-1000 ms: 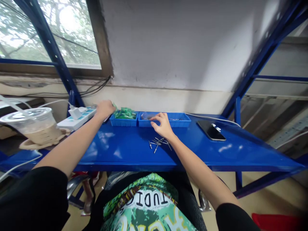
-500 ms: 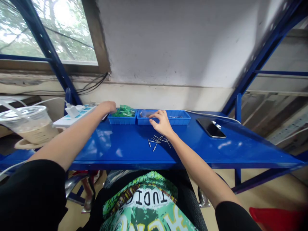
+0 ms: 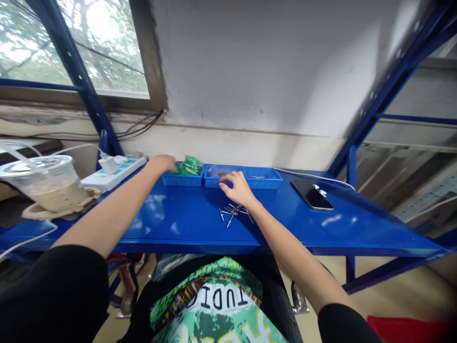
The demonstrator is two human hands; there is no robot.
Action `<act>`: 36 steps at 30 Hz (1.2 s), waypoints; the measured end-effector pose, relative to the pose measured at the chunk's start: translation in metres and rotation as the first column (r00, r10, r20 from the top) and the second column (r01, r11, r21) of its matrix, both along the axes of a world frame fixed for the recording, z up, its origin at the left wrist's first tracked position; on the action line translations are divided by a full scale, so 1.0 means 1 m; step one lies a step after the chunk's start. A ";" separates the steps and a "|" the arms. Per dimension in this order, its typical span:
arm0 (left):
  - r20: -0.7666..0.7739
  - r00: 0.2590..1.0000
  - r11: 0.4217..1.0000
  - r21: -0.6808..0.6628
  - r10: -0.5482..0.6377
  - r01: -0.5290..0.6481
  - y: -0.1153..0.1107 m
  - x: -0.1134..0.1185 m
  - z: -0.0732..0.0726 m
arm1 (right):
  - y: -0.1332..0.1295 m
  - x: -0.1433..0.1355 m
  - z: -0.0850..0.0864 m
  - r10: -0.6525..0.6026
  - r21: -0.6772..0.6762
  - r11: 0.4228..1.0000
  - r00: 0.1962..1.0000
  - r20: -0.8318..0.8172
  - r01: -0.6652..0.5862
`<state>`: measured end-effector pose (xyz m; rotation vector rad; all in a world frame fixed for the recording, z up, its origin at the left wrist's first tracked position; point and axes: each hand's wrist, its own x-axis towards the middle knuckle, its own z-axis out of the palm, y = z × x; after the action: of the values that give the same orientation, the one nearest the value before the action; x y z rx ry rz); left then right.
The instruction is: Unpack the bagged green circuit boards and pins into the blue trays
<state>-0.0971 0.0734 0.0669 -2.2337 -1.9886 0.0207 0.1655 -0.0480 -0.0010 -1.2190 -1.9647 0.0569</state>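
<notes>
Lower centre of the frame: green, white and brown printed cloth (image 3: 217,305) with dark lettering, spread over the lap. Lower right corner: red item (image 3: 407,328), partly out of frame.

Across the middle: glossy blue metal table (image 3: 171,219). On it, at centre, a loose, crisscrossed cluster of thin silver metal rivet-like pins (image 3: 232,212), one just beside the rest at left.

Just beyond the pins: bare right hand (image 3: 238,189), palm down, in front of the divided bin; grip open, thumb and forefinger curled but parted. Contact with the bin: cannot tell.

Far left: clear plastic lidded cup (image 3: 53,186) of pale brown drink with a straw, in a tan moulded carrier (image 3: 35,213). Right of centre: black-screened phone (image 3: 314,194), with small white earbuds (image 3: 319,190) at its far edge.

Along the back, centre: divided blue plastic bin (image 3: 267,184), a clear plastic bag (image 3: 216,171) in its left compartment, thin metal pieces (image 3: 260,177) in its right. Just beside it, at left: smaller blue plastic bin (image 3: 183,180) of shiny green packets (image 3: 190,165). At that bin's left end: bare left hand (image 3: 164,163), fingertips hidden, grip impossible to tell.

Behind, upper centre: grey-white wall (image 3: 257,66).
</notes>
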 end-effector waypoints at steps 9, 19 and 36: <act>-0.019 0.899 0.877 0.213 -0.437 0.431 -0.031 0.042 -0.004 | 0.001 0.000 -0.001 -0.023 -0.008 1.000 1.000 0.014 0.023; 0.159 0.801 0.781 0.394 -0.577 0.484 -0.066 0.042 -0.027 | -0.028 0.034 0.021 0.146 -0.163 0.978 0.986 0.078 -0.132; 0.410 0.603 0.623 -0.102 -0.684 0.776 -0.113 0.107 -0.077 | -0.035 0.032 -0.022 0.309 -0.169 0.949 0.879 0.364 -0.264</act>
<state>0.0096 -0.0393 -0.0104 -3.2706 -1.0097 -0.2081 0.1978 -0.0829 -0.0226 -1.0565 -2.5135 0.0868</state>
